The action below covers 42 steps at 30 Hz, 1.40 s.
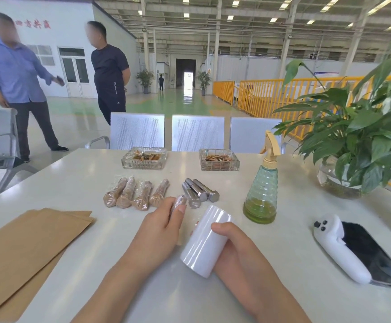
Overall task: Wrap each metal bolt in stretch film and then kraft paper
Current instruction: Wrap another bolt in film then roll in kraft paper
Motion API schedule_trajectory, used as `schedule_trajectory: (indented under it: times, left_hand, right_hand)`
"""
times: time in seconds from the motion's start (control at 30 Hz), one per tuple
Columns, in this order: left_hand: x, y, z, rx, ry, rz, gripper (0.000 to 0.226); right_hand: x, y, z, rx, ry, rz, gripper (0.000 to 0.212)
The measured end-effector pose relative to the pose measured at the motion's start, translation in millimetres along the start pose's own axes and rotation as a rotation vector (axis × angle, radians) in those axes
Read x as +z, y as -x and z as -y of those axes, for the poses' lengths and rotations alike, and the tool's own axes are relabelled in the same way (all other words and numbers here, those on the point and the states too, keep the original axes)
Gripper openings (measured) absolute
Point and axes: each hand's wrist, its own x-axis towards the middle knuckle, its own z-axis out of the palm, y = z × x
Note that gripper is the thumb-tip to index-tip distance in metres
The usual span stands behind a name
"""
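Between your two hands, just above the white worktop [78, 183], you held the bolt [180, 201] being wrapped: your left hand [164, 226] had its fingers [181, 209] curled round the film-covered shank, its wrapped end poking out toward the far side. Your right hand [234, 248] gripped the white roll of stretch film [207, 241], thumb across its top, the roll tilted and lying just beside the left hand. Just beyond the held bolt lay three bare metal bolts [200, 191], touching one another, heads toward you. To their left sat four bolts already wrapped in kraft paper [136, 193], side by side in a row. Sheets of kraft paper [24, 248] lay stacked at the near left of the worktop. Farther back stood two glass ashtrays [144, 158], apart from each other. On the right you had a green spray bottle [262, 194], a white handheld controller [339, 245] resting against a dark phone [371, 250], and a leafy plant in a glass bowl [339, 180].
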Motion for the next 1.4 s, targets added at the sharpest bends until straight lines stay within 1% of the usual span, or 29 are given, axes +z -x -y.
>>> schedule_trajectory:
  times: [0.07,0.1,0.2,0.23,0.33,0.4,0.47,0.5,0.63,0.7,0.8,0.87,0.9,0.93,1.0,1.03,1.07,1.13,1.2,1.27,1.33,1.4]
  left_hand:
    - [-3.8,-0.5,-3.8,-0.120,0.176,0.070,0.034]
    - [-6.3,-0.8,-4.8,-0.112,0.205,0.095,0.032]
    - [-10.8,-0.1,-4.9,0.031,0.135,0.149,0.017]
    - [-10.2,-0.4,-3.6,0.055,0.114,0.152,0.014]
    - [-5.9,0.5,-3.1,0.024,0.143,0.109,0.010]
    - [-5.7,0.2,-4.4,-0.006,0.167,0.078,0.008]
    - [-7.0,0.3,-2.5,-0.034,0.194,0.088,0.021]
    - [-7.1,0.4,-2.2,-0.052,0.224,0.104,0.023]
    - [-4.0,2.3,-5.1,-0.079,0.290,0.103,0.022]
    - [-2.0,1.4,-5.7,-0.052,0.237,0.067,0.021]
    - [-2.8,1.1,-1.7,0.053,0.025,-0.008,0.021]
    - [-1.8,1.2,-1.2,0.065,-0.040,-0.008,0.025]
    - [-0.1,0.3,-2.2,0.021,0.000,-0.001,0.028]
    - [1.2,-1.6,-5.0,-0.076,0.101,0.012,0.031]
    - [1.8,-4.7,-9.1,-0.277,0.377,0.057,0.035]
    - [-0.3,-5.3,-10.3,-0.302,0.452,0.083,0.035]
    - [-3.4,-4.9,-10.3,-0.270,0.446,0.108,0.034]
    - [-10.0,-1.0,-9.6,-0.143,0.375,0.145,0.030]
    - [-12.0,2.5,-11.4,-0.050,0.353,0.136,0.025]
    - [-9.3,3.3,-12.5,-0.021,0.332,0.094,0.022]
    - [-6.0,2.2,-11.5,-0.014,0.288,0.017,0.020]
    - [-3.8,2.0,-10.9,0.008,0.250,-0.038,0.010]
  right_hand:
    - [0.1,0.4,1.9,-0.023,-0.003,0.015,0.064]
    - [-0.8,0.6,2.7,-0.030,-0.009,0.023,0.060]
    - [-4.6,2.4,4.4,-0.036,-0.023,0.040,0.040]
    - [-5.7,2.7,4.4,-0.027,-0.032,0.044,0.036]
    - [-7.8,2.4,5.6,-0.013,-0.039,-0.013,0.032]
    - [-8.1,2.2,6.1,-0.007,-0.056,-0.024,0.032]
    - [-5.9,2.5,6.2,0.009,-0.072,-0.035,0.032]
    - [-4.7,2.8,5.9,0.015,-0.077,-0.036,0.033]
    - [1.5,5.1,6.3,0.045,-0.072,-0.012,0.046]
    - [4.1,6.1,6.3,0.024,-0.050,0.011,0.050]
    - [4.4,4.2,3.8,0.001,-0.034,0.034,0.052]
    - [4.7,1.8,2.2,-0.001,-0.002,0.027,0.055]
    - [5.7,0.6,1.6,-0.003,-0.002,0.032,0.056]
    - [6.0,-0.4,1.0,-0.004,-0.017,0.034,0.057]
    - [3.8,-1.2,-0.2,-0.003,-0.052,0.032,0.058]
    - [2.6,-1.4,-0.1,-0.004,-0.056,0.031,0.056]
    - [2.0,-0.7,0.9,-0.004,-0.059,0.031,0.053]
    - [1.3,0.0,3.5,0.006,-0.069,0.024,0.051]
    - [-0.5,-0.4,5.3,0.011,-0.068,-0.002,0.050]
    - [-2.1,-0.3,6.3,0.017,-0.054,-0.008,0.050]
    - [-0.5,0.3,5.9,0.023,-0.046,0.011,0.050]
    - [1.1,-0.4,3.2,0.031,-0.055,0.034,0.049]
